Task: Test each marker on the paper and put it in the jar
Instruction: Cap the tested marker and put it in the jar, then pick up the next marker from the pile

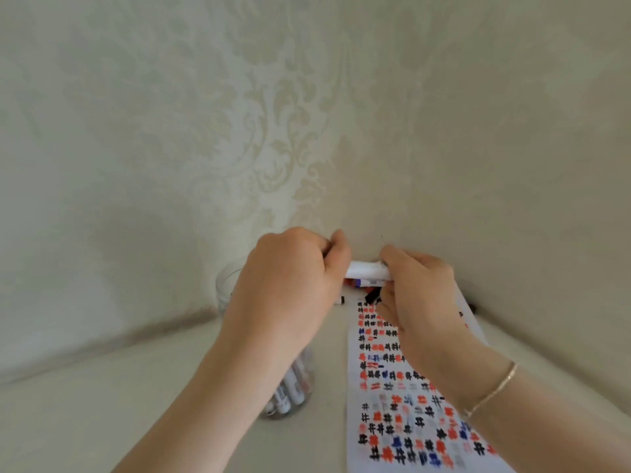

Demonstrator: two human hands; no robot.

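Left hand [290, 285] and right hand [420, 295] grip one white marker [367, 270] at its ends. Left forearm hides most of the jar [225, 285] at 7 o'clock. Paper [392, 421] marks blurred.

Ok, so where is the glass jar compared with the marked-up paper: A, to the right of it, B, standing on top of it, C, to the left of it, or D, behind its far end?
C: the glass jar, with markers inside, stands on the table left of the paper, partly hidden behind the left hand and its forearm.
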